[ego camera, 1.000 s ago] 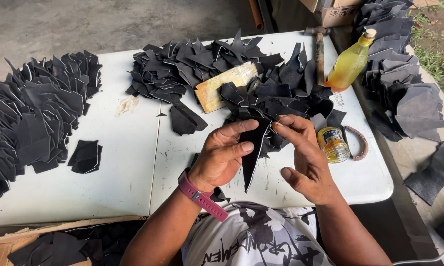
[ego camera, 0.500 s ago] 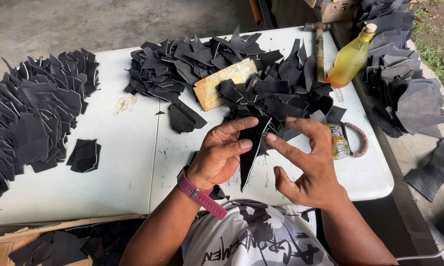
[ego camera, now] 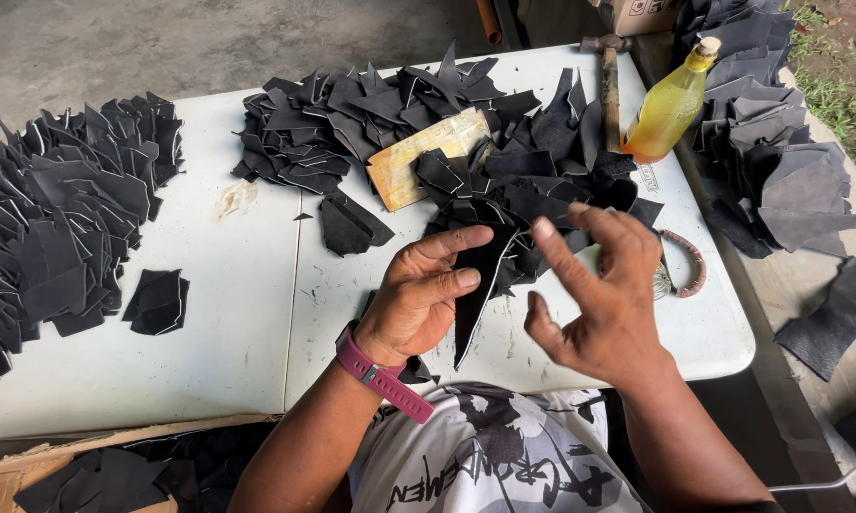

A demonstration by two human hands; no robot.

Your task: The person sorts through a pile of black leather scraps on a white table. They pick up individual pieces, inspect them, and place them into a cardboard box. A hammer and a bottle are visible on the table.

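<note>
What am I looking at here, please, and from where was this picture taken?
There is no machine: a person works with two bare hands, filmed by a camera worn on the head, looking down. The left hand, with a pink wristband, pinches a pointed black leather piece. The right hand is spread open beside it and holds nothing. On the white table lie heaps of similar black pieces, a wooden block, a hammer, a yellow bottle and a small ring of beads. More black sheets are stacked to the right, beyond the table's edge.
</note>
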